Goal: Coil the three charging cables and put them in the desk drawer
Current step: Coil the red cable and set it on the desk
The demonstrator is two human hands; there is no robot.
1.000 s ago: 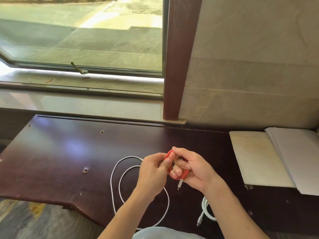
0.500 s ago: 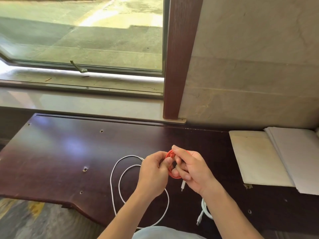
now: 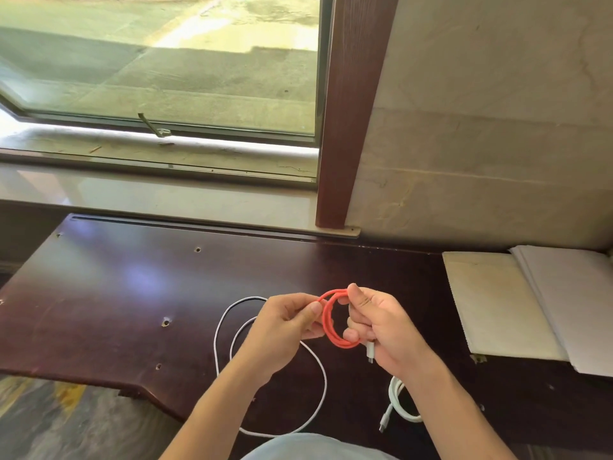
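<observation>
- There are three cables: one red rubbery cable (image 3: 332, 322) wound into a small ring, one long thin white cable (image 3: 223, 327) lying loose in big loops on the dark brown wooden desk (image 3: 109, 287), and one short white coiled cable (image 3: 396, 398) near the right arm.
- There are two hands, and two pale flat boards (image 3: 494, 303) lie at the far right of the desk.
- Compared with a second ago, the red ring has turned so more of it shows, the hands have spread a little apart, and the white plug (image 3: 370, 351) now hangs lower under the right hand.
- The left hand (image 3: 282, 330) pinches the left side of the red ring between thumb and curled fingers.
- The right hand (image 3: 381, 327) holds the ring's right side, thumb on the far top and fingers curled round the near bottom.
- The red ring sits between both hands, held up above the desk.
- The long white cable runs under the left hand.
</observation>
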